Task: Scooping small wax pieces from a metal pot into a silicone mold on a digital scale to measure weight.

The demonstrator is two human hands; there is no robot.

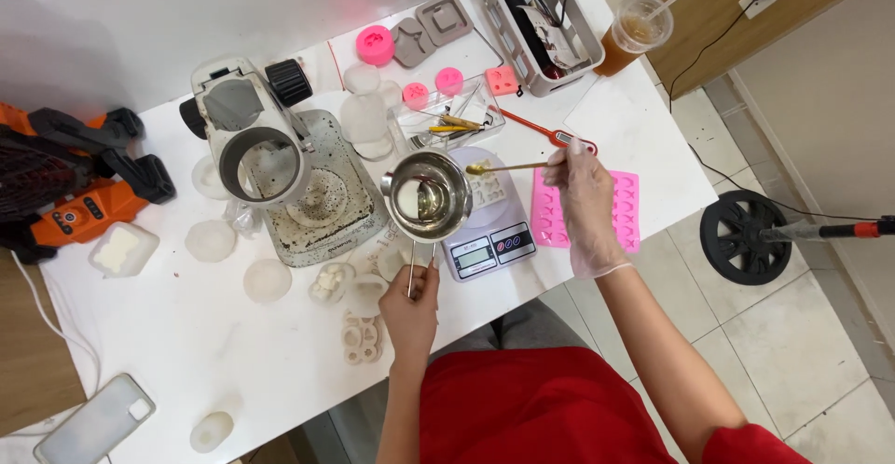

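Observed from the head view, taking the digital kitchen scale point(489, 240) as reference. A small steel pouring pot point(429, 195) sits just left of the scale, overlapping its platform edge, with a pale liquid inside. The left hand point(410, 310), bare, is closed around the pot's thin handle point(411, 273), below and left of the scale. The right hand point(585, 205), in a clear glove, is right of the scale, its fingers pinching a slim gold-coloured spoon point(508, 167); the spoon's bowl end lies over the scale's platform, close to the pot's rim. Whether the spoon carries anything cannot be told at this size.

Directly right of the scale, partly under the right hand, lies a pink silicone mould tray point(629, 207). Above the scale a red probe thermometer point(545, 131) lies slantwise. Left of the scale, beyond the pot, stands a grey machine with a stained base plate point(322, 203). Further above the scale are small pink moulds point(375, 44) and a white rack point(550, 26).
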